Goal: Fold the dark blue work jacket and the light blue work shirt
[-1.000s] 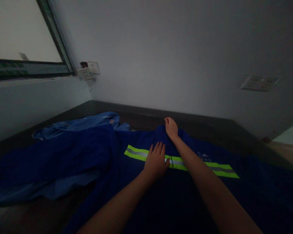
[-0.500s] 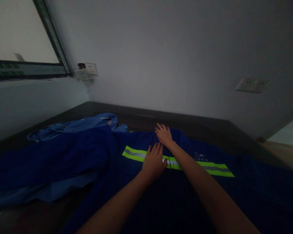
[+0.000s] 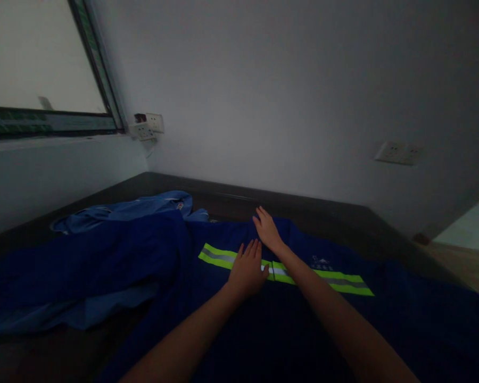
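A dark blue work jacket (image 3: pixel 219 282) lies spread out in front of me, a yellow-green reflective strip (image 3: pixel 343 281) with a grey centre band running across its chest. Flat on the chest, partly over the strip, rests my left hand (image 3: pixel 247 268), fingers extended. Just beyond it, near the collar, my right hand (image 3: pixel 268 231) lies on the fabric with its fingers stretched out. Neither hand grips anything. A small pale logo (image 3: pixel 321 263) shows on the jacket to the right of my right forearm. The lower part of the jacket is very dark.
Lighter blue clothing (image 3: pixel 143 210) is bunched at the left, partly under the jacket's sleeve. A dark tabletop (image 3: pixel 311 207) meets the grey wall (image 3: pixel 263 106) behind. Wall sockets (image 3: pixel 399 153) sit at right, others (image 3: pixel 155 123) in the left corner by a window frame (image 3: pixel 51 123).
The camera view has shifted slightly, so the scene sits a little lower. Both hands stay on the jacket in nearly the same places; the right hand's fingers look closer together.
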A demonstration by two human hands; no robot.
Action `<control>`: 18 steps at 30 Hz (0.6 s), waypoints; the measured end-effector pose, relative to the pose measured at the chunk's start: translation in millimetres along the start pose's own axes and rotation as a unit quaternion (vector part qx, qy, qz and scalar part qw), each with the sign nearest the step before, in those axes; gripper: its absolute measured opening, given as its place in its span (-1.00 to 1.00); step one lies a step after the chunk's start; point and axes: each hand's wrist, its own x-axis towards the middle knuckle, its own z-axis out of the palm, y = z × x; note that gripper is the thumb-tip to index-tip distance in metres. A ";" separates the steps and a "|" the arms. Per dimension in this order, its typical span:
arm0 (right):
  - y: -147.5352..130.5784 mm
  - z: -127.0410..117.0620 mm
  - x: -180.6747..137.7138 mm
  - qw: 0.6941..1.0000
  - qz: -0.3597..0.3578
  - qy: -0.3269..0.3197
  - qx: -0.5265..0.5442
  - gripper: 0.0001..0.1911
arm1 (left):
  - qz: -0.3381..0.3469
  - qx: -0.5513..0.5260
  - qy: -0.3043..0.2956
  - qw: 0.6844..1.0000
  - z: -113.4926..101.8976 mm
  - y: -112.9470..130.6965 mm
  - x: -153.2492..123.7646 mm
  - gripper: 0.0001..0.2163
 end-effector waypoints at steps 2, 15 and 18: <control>-7.2 3.6 -8.6 0.998 0.026 -0.005 0.064 -0.47 | -0.009 -0.026 0.020 0.999 0.9 0.2 1.9 -0.44; -50.1 18.0 -66.5 0.997 0.058 -0.041 0.021 -0.31 | -0.099 -0.194 0.204 0.954 -141.3 -122.1 -35.1 -0.62; -53.3 22.4 -79.5 0.994 0.035 -0.075 -0.077 -0.28 | -0.244 -0.050 0.211 0.945 -204.5 -197.6 -101.0 -0.66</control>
